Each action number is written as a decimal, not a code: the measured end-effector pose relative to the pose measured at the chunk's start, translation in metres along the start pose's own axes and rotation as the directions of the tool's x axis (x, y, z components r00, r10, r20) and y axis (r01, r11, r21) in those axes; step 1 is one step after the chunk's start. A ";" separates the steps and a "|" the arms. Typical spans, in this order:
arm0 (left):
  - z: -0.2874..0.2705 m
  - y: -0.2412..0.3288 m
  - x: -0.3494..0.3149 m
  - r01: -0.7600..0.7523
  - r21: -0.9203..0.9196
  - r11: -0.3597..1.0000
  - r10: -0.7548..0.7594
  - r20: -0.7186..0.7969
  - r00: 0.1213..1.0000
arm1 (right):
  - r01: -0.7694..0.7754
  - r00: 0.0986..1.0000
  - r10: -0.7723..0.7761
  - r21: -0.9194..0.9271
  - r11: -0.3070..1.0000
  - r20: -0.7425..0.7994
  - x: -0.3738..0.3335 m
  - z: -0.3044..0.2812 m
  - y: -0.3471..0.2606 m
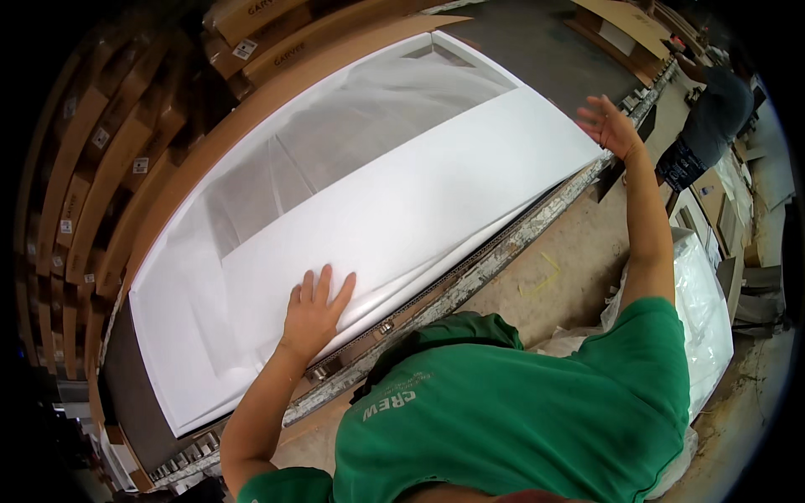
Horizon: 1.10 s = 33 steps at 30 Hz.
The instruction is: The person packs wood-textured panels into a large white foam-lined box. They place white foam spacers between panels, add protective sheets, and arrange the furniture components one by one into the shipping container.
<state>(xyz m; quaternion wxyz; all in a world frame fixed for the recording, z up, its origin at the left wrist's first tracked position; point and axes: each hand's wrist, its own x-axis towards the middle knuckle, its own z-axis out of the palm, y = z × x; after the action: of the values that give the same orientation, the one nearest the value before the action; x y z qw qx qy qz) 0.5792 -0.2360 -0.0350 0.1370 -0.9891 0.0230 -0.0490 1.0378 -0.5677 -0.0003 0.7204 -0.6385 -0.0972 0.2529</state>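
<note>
A long white panel [402, 201] lies flat across the near side of a white-framed piece [277, 117] on the bench. Sheer, wrinkled plastic film [335, 126] covers the part of the frame that the panel leaves showing. My left hand [314, 313] rests palm down on the panel near its left end, fingers spread. At the panel's right end, my right hand [610, 127] is raised beside the corner with its fingers apart; whether it touches the edge I cannot tell. Along the near edge, more white layers [402, 281] show under the panel.
Long brown cartons [126, 168] are stacked at the left, others [260, 42] behind the bench. The bench has a worn metal near edge [470, 281]. Far right, another person [713, 117] stands by an open carton [625, 33]. A plastic-wrapped bundle [704, 310] sits beside my right arm.
</note>
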 end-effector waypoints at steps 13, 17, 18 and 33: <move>0.004 -0.043 -0.002 0.415 -0.872 0.259 -0.376 0.305 0.875 | 0.283 0.954 0.121 -0.958 -0.054 0.275 0.048 0.060 0.027; 0.049 -0.094 -0.045 0.691 -0.267 0.671 -0.730 -0.076 0.679 | 0.779 0.466 0.380 -0.166 -0.605 0.799 0.140 -0.087 0.066; 0.058 -0.086 -0.053 0.793 -0.210 0.572 -0.809 0.020 0.588 | 0.772 0.319 -0.065 -0.298 -0.561 0.946 0.140 -0.091 0.081; 0.051 -0.049 -0.036 0.841 -0.126 0.526 -0.803 0.252 0.540 | 0.503 0.824 -0.092 -0.797 -0.335 0.559 0.122 0.083 0.071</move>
<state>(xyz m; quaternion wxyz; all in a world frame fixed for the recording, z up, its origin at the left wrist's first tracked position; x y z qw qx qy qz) 0.5503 -0.1728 -0.0735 -0.0176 -0.8912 -0.4526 -0.0241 1.0859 -0.4316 -0.0775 -0.0348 -0.8555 -0.5152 -0.0394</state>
